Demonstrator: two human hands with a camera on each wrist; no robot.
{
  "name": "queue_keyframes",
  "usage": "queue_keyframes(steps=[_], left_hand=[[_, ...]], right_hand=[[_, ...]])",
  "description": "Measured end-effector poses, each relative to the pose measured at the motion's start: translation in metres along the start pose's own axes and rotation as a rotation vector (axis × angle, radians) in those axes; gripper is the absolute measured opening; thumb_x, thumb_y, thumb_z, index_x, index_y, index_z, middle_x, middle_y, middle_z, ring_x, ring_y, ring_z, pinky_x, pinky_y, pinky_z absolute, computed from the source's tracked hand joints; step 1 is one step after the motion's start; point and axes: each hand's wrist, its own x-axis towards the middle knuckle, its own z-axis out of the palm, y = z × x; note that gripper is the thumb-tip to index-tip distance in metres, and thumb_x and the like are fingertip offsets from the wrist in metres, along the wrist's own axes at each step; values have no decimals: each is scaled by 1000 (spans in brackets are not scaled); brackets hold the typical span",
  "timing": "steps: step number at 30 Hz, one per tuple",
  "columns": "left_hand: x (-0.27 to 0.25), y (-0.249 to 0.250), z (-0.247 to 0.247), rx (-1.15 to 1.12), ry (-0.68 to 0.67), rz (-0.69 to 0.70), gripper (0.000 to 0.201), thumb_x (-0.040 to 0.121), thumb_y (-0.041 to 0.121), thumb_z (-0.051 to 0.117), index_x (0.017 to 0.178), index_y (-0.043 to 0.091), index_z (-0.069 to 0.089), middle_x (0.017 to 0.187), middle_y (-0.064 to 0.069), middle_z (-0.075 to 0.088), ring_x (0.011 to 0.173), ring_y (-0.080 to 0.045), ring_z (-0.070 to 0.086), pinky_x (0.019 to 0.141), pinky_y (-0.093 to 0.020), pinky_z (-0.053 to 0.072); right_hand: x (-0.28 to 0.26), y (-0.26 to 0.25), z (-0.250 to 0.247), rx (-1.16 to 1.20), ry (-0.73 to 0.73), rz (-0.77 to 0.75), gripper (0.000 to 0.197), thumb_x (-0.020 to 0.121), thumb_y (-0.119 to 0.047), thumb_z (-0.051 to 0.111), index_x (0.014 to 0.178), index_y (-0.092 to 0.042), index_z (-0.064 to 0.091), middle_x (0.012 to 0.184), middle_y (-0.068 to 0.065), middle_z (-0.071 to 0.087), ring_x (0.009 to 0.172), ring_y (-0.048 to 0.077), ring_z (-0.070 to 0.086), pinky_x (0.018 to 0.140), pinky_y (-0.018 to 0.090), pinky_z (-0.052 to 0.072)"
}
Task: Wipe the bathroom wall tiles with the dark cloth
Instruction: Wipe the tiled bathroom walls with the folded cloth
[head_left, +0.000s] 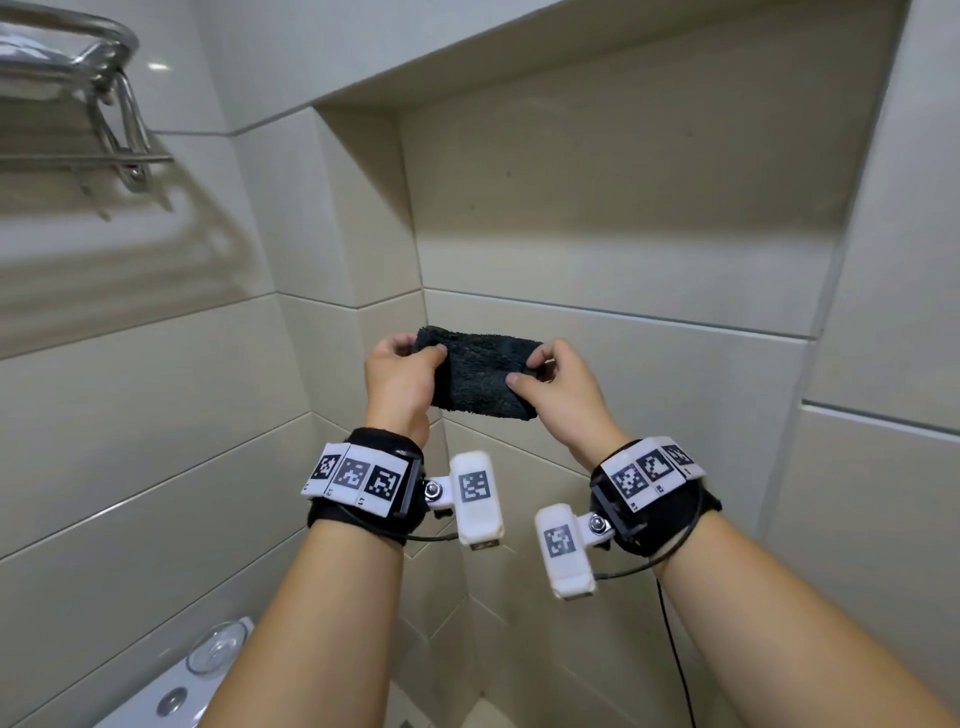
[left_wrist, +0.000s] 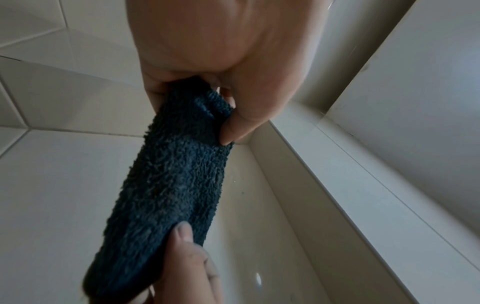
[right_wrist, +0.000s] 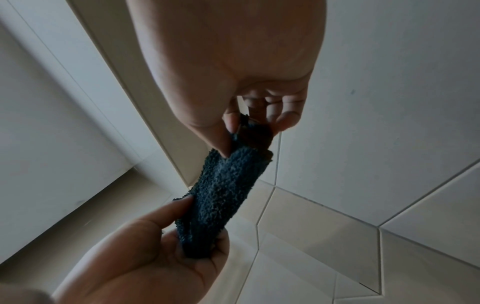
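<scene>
Down low at the left, a clear glass tumbler (head_left: 217, 647) sits on a white ledge. Up front, the left hand (head_left: 400, 382) pinches one end of the dark, fluffy folded cloth (head_left: 480, 371), the right hand (head_left: 558, 395) pinches the other, holding it level in mid-air. Beyond, glossy beige wall tiles (head_left: 613, 353), a recessed niche (head_left: 623, 208), and a chrome towel rack (head_left: 78, 104) high left.
</scene>
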Motion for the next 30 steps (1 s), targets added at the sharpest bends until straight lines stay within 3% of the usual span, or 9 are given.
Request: queue_keyframes(steps=[6,9,13,15,19,23,27,29,30], left_hand=[[0,5,-6,-18,-22,7,23,89,-4,64,87,17,55,102,-15,63,84,-25,61,64,-29,51],[7,11,-3,-36,-70,15,22,89,-4,64,88,16,56,99,-14,64,77,-22,62,63,-29,51],[16,23,2,-41,-164,40,17,87,-4,66,97,10,61,99,-13,65,84,-25,63,70,-32,51],[22,34,6,-48,-213,52,20,87,-5,66,92,14,59,98,-11,64,85,-24,63,69,-32,51],[31,59,18,-20,-344,123,25,88,-5,65,87,18,57,92,-5,63,79,-19,63,60,-29,51],[39,78,37,54,-480,222,24,86,-6,66,86,17,59,93,-5,64,80,-18,62,65,-29,50],[46,92,59,126,-609,327,29,81,-9,69,81,19,59,86,-3,63,79,-18,62,70,-28,52],[48,100,69,144,-684,377,31,80,-11,68,79,18,59,84,-3,63,78,-18,62,68,-26,51],[49,103,75,152,-713,404,32,80,-12,68,78,18,59,83,-2,63,78,-18,62,69,-27,51]], right_hand=[[-7,-10,-1,-2,6,-25,26,66,-36,70,80,-27,50,73,-4,55,65,14,47,66,36,43],[-4,-15,-2,-11,32,-39,27,66,-37,71,80,-27,50,75,-4,55,67,15,48,67,37,44],[2,-23,-3,-54,77,-27,33,60,-46,69,81,-28,50,78,-2,57,69,17,50,71,45,49],[5,-31,-6,-95,97,-26,32,63,-44,71,82,-28,51,79,0,58,70,19,52,71,45,49],[14,-52,-19,-229,136,-38,26,79,-24,74,90,-25,50,88,2,58,75,20,53,66,32,40],[20,-79,-37,-425,252,-113,30,84,-24,71,107,-24,52,114,0,50,100,10,47,77,23,30],[29,-100,-50,-494,287,-143,43,84,-28,70,125,-25,53,124,-4,52,110,15,53,92,31,42],[32,-109,-53,-487,298,-131,45,84,-28,68,127,-28,53,124,-6,53,101,19,59,89,39,51],[33,-112,-55,-494,308,-119,44,86,-27,67,127,-28,53,125,-7,54,94,18,59,80,35,53]])
